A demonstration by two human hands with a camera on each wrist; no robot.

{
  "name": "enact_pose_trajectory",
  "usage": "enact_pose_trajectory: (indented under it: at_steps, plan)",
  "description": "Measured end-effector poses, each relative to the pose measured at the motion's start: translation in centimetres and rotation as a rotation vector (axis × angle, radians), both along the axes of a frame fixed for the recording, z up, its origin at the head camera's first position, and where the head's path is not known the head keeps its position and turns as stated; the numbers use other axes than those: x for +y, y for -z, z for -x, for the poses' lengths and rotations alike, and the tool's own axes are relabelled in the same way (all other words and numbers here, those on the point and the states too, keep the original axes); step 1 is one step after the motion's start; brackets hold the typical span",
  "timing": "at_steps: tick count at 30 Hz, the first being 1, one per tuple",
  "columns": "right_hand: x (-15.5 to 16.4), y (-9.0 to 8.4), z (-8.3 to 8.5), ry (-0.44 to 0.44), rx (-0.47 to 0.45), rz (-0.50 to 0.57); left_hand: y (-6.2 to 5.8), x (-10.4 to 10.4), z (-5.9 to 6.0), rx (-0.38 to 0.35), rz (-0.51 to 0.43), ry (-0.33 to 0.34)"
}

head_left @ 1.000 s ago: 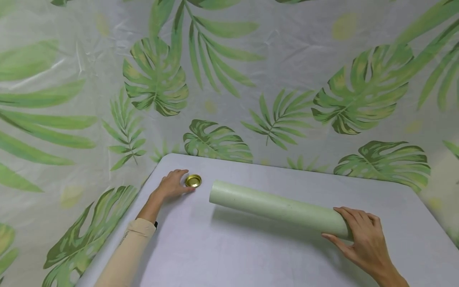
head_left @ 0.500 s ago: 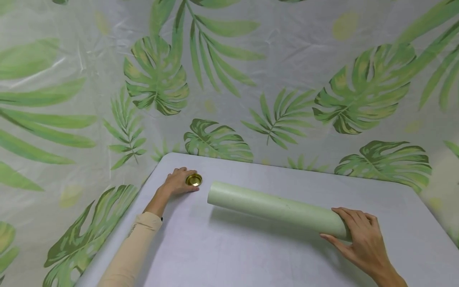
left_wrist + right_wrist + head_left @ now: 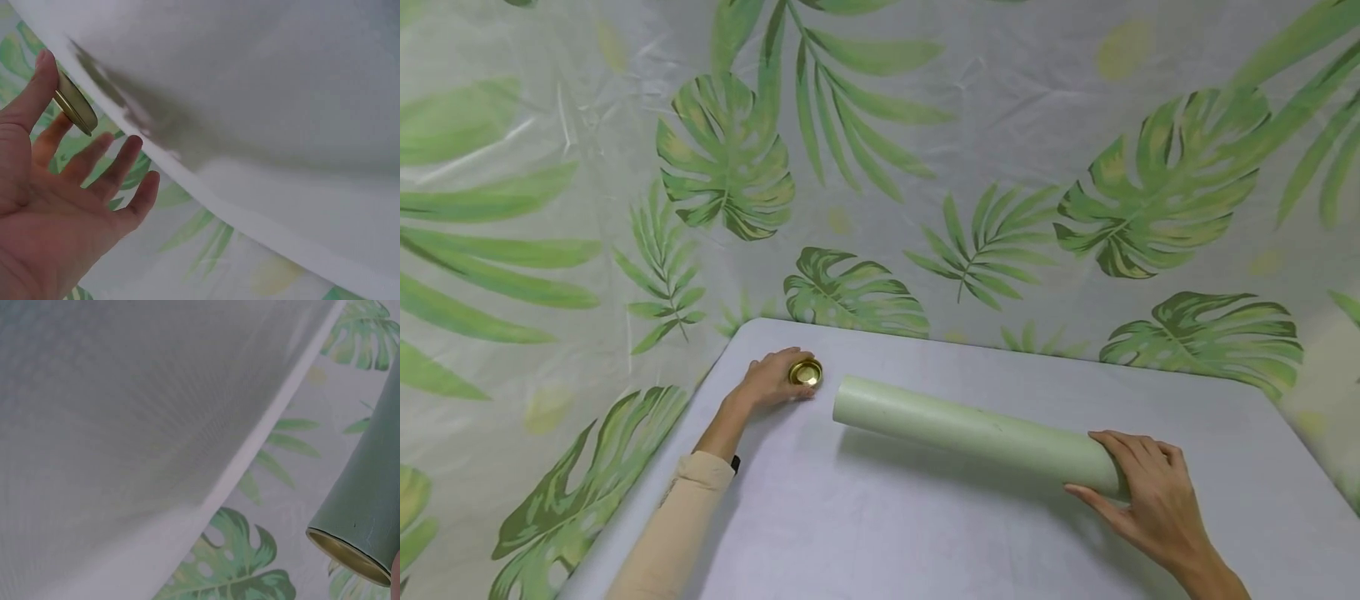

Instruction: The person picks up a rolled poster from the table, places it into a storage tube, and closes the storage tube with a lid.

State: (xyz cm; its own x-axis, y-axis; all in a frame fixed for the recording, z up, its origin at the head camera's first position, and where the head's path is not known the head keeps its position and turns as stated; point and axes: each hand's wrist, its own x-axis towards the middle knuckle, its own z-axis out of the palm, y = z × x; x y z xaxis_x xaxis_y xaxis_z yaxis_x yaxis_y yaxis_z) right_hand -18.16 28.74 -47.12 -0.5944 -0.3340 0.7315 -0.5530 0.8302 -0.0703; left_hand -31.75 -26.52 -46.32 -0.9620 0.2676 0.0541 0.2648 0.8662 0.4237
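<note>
My left hand [image 3: 773, 379] pinches a round gold metal lid [image 3: 806, 372] between thumb and forefinger at the table's far left. In the left wrist view the lid [image 3: 76, 105] appears edge-on, and the other fingers spread away from it. My right hand [image 3: 1157, 500] grips the right end of a long pale green cardboard tube [image 3: 977, 433]. The tube slants across the table, with its shadow beneath. In the right wrist view, one tube end [image 3: 350, 557] shows a gold rim. Only a sliver of a finger [image 3: 396, 575] appears there.
Both hands are over a white table [image 3: 880, 533] with rounded corners. Its far edge stands against a wall covering [image 3: 880, 150] printed with green leaves. A beige sleeve [image 3: 666, 525] covers the left forearm, with a dark band at the wrist.
My left hand has moved slightly right, from around the lid to pinching it, and the lid has shifted slightly up in view. The tube and right hand have drifted slightly left.
</note>
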Motion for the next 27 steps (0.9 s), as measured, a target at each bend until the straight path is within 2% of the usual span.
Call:
enact_pose_trajectory:
  at_steps: [6,13,22,27]
  plan:
    - [0.2,0.1,0.0,-0.002,-0.026,0.001,-0.9,-0.2,-1.3,0.049,-0.107,0.055]
    - [0.3,0.1,-0.1,0.003,-0.051,-0.005,-1.9,0.0,-3.3,0.06,-0.209,0.128]
    - [0.1,-0.1,-0.1,0.006,-0.031,0.01,-3.6,1.1,-5.3,-0.013,-0.331,0.212]
    - [0.0,-0.2,-0.2,0.004,-0.036,0.017,-3.7,1.3,-6.1,-0.006,-0.407,0.222]
